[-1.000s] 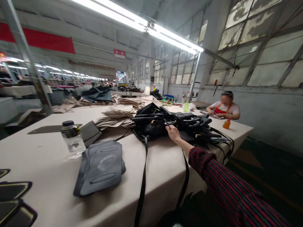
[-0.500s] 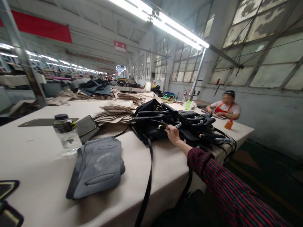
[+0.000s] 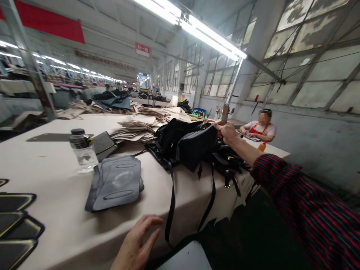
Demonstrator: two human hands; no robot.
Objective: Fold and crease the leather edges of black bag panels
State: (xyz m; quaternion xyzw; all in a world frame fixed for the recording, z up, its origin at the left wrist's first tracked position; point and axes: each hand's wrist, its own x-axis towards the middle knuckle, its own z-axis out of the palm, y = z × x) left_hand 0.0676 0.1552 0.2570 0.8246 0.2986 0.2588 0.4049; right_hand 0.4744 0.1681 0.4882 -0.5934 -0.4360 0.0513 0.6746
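Observation:
My right hand [image 3: 228, 132] is closed on the upper edge of a black leather bag [image 3: 197, 144] and lifts it up off the pile. A short tan-grey tool [image 3: 225, 113] sticks up from the same fist; its kind is unclear. Loose straps [image 3: 170, 202] from the bags hang over the table's front edge. More black bags [image 3: 233, 161] lie beneath and behind the lifted one. Low in the view, my left hand [image 3: 137, 240] is empty with its fingers apart, just in front of the table edge. Grey shaped panels [image 3: 116, 183] lie stacked beyond it.
A clear bottle [image 3: 83, 152] stands on the pale-covered table [image 3: 64, 187]. Beige pieces [image 3: 135, 131] are piled behind. Dark pieces with yellowish edges [image 3: 19, 225] sit at left. An orange glue bottle [image 3: 262, 146] is near a seated co-worker [image 3: 258, 127]. A pale surface [image 3: 188, 258] shows below.
My right hand has moved right and up, and a black bag is now raised in it. My left hand has come into view at the bottom. The view has shifted slightly.

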